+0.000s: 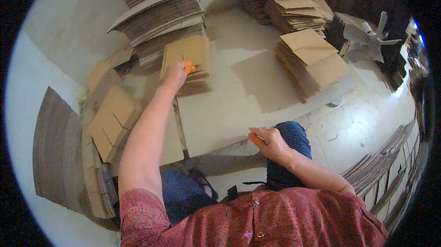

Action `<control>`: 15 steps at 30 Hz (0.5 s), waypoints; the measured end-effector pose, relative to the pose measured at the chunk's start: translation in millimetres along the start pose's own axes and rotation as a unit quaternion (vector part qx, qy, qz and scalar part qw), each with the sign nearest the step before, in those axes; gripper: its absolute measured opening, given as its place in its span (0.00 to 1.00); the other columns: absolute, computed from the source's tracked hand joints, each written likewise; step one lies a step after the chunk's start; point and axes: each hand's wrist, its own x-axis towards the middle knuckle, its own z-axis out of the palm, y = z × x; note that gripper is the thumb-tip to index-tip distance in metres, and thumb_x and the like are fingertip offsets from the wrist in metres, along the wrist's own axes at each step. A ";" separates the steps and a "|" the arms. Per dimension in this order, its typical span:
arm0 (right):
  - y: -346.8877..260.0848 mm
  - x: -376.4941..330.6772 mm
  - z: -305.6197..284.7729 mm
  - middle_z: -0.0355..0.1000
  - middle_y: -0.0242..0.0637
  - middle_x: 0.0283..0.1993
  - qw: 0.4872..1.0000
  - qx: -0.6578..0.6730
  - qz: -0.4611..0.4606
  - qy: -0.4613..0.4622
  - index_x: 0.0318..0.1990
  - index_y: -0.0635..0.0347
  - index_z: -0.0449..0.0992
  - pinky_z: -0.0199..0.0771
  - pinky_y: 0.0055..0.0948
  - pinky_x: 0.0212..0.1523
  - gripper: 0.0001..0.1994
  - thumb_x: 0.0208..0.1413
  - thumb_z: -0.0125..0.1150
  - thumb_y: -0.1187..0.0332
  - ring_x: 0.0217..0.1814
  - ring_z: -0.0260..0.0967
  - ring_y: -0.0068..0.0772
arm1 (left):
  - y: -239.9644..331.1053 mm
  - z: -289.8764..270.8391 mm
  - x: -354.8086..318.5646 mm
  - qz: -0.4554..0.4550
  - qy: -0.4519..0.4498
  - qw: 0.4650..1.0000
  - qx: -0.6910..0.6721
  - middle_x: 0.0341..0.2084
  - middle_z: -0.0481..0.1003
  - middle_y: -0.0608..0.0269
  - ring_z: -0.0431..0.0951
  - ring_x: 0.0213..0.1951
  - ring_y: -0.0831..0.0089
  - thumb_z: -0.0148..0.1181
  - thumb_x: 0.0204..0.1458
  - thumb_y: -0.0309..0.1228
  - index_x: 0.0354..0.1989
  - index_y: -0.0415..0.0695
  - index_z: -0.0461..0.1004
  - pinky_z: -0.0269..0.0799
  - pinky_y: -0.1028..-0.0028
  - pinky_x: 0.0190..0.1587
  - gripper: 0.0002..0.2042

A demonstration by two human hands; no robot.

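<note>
L hand (176, 73) is stretched out fwd, resting on the top sheet of a short stack of brown flat-folded cardboard box blanks (186, 58). Fingers w/ orange tips (189, 68) are curled onto the top blank's near edge; looks like a light pinch on it, but can't tell for sure if the sheet is actually gripped or just touched. That stack sits on the floor just in front of a tall leaning pile of corrugated cardboard sheets (161, 17).

R hand (271, 142) is close to the body, above the knee in dark blue dotted fabric (291, 139). It's closed narrow on the near edge of a large flat pale grey board (229, 104), w/ an orange fingertip showing at the edge. Board lies on the floor betw. the two hands, spanning from the L-hand stack toward the R knee.

Around: another stack of brown notched cardboard blanks (110, 120) lies to the L of the L forearm; a broad stack of folded brown blanks (310, 58) lies to the far R, well apart from both hands; more of same behind it (280, 3). A white fan (372, 35) is at upper R. Person wears a red patterned shirt (257, 219).
</note>
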 end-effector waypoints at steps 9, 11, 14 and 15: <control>2.0 -1.8 -2.9 0.71 0.53 0.29 0.999 0.033 0.039 0.010 0.36 0.67 0.75 0.70 0.27 0.28 0.07 0.49 0.58 0.75 0.28 0.74 0.41 | 6.0 -23.0 7.7 -0.095 0.008 0.985 -0.146 0.28 0.77 0.55 0.75 0.29 0.71 0.61 0.45 0.30 0.35 0.39 0.77 0.68 0.75 0.34 0.11; 0.0 -0.8 -4.5 0.71 0.53 0.28 0.998 0.029 0.051 0.011 0.35 0.66 0.74 0.70 0.29 0.27 0.07 0.49 0.57 0.74 0.28 0.73 0.43 | 4.6 -29.3 9.9 -0.149 -0.008 0.963 -0.226 0.27 0.78 0.61 0.73 0.29 0.76 0.61 0.45 0.29 0.36 0.39 0.77 0.67 0.77 0.33 0.10; -4.3 -0.8 -3.0 0.70 0.53 0.26 0.997 0.044 0.054 0.023 0.33 0.65 0.74 0.70 0.34 0.26 0.07 0.50 0.56 0.71 0.27 0.71 0.50 | -13.6 -35.9 10.0 -0.237 -0.022 0.911 -0.337 0.26 0.76 0.67 0.73 0.29 0.79 0.58 0.47 0.26 0.38 0.39 0.77 0.68 0.80 0.34 0.09; -3.9 -0.7 -0.7 0.70 0.53 0.26 0.997 0.050 0.044 0.034 0.33 0.65 0.74 0.69 0.33 0.26 0.07 0.50 0.56 0.71 0.27 0.71 0.49 | -21.5 -38.0 8.2 -0.222 -0.028 0.913 -0.341 0.28 0.75 0.66 0.73 0.29 0.78 0.55 0.48 0.25 0.39 0.39 0.75 0.69 0.80 0.34 0.10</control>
